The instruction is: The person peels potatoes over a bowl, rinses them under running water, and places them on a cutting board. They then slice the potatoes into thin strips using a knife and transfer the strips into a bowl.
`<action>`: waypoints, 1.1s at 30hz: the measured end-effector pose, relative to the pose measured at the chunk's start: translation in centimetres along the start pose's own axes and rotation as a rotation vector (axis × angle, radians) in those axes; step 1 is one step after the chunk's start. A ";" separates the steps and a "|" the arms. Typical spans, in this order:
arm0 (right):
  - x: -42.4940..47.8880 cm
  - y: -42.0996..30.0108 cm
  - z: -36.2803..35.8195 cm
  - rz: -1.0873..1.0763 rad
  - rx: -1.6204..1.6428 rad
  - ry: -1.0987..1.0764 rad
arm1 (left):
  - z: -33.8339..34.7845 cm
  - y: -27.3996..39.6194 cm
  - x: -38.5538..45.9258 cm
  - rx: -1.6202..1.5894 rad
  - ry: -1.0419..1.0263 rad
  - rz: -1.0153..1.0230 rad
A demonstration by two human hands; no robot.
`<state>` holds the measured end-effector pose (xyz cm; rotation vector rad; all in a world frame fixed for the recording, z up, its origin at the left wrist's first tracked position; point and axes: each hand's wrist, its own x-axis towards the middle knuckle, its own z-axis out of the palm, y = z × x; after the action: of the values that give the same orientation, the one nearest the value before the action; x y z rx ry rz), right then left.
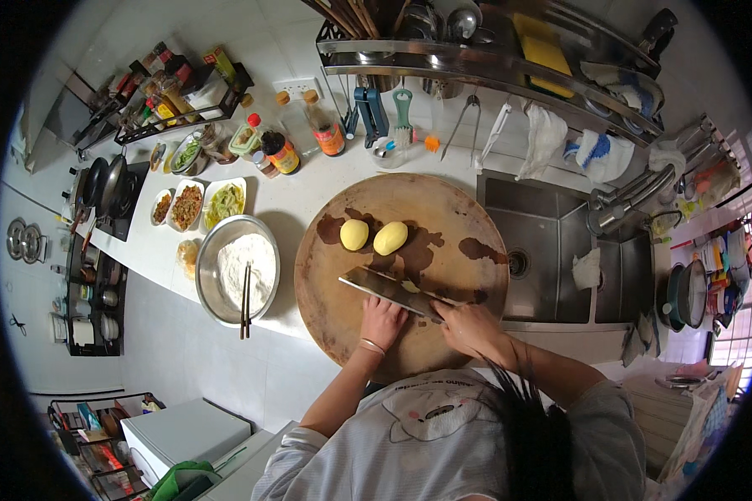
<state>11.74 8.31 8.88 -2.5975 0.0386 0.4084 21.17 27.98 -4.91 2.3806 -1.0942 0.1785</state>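
Observation:
My right hand (473, 329) grips the handle of a cleaver (382, 285) above a round wooden cutting board (326, 313). The broad blade slants up to the left, with a small pale-yellow piece (410, 286) stuck to its face. My left hand (382, 320) is close against the blade's near edge, fingers pointing away from me. Whether anything lies under those fingers is hidden. Beyond the blade, two peeled potatoes (354, 235), (390, 238) rest side by side on the board, with dark wet patches around them.
Left of the board stands a steel bowl (203, 288) of flour (244, 263) with chopsticks (245, 304) in it. Small dishes of chopped food (187, 205) and sauce bottles (280, 153) are behind. A steel sink (526, 213) adjoins on the right; a utensil rack (413, 47) hangs above.

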 end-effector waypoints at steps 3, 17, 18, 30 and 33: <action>-0.1 0.0 -0.2 0.001 0.003 -0.016 | 0.3 -0.2 0.0 0.005 0.040 0.020; 0.1 0.3 0.6 0.017 0.017 -0.029 | 0.1 -0.3 -0.2 -0.048 -0.045 -0.017; -0.3 0.1 0.4 0.014 0.024 -0.022 | -0.4 0.0 0.3 0.051 0.035 0.067; 0.4 0.0 0.1 0.044 0.049 -0.058 | -0.4 0.3 0.1 0.017 -0.013 -0.010; 0.1 0.2 0.4 -0.021 0.037 -0.018 | -0.2 -0.2 -0.1 0.001 0.037 0.028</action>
<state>11.74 8.34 8.44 -2.5557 0.0129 0.4200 21.26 28.20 -4.83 2.3548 -1.1104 0.2318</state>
